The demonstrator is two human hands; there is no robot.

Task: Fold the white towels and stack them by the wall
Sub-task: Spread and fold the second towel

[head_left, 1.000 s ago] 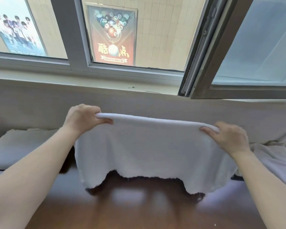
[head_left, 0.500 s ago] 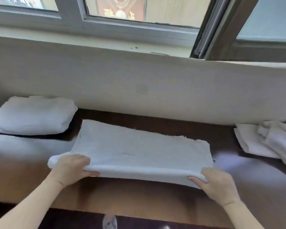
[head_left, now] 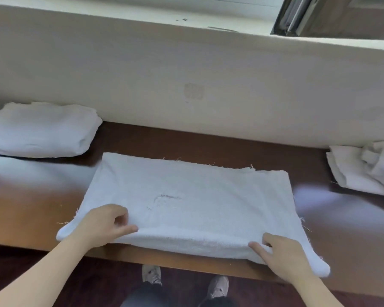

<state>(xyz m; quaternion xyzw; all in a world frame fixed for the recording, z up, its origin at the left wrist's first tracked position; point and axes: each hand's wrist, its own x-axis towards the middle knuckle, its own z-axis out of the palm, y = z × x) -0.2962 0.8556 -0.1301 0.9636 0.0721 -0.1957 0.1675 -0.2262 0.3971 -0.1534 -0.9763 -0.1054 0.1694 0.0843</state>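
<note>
A white towel (head_left: 191, 196), folded in half, lies flat on the dark wooden table (head_left: 31, 207), its folded edge hanging slightly over the near edge. My left hand (head_left: 104, 224) pinches the near left corner of that fold. My right hand (head_left: 284, 255) pinches the near right corner. A stack of folded white towels (head_left: 40, 129) sits at the far left against the wall. A loose pile of unfolded white towels (head_left: 364, 169) lies at the far right by the wall.
The cream wall (head_left: 186, 74) runs along the table's back, with a window sill and frame (head_left: 297, 16) above. My shoes (head_left: 151, 273) stand on the dark floor below the table's near edge.
The towel was held up in the air a second ago; both hands have lowered it flat onto the table and drawn the fold toward the near edge. My view has tilted downward.
</note>
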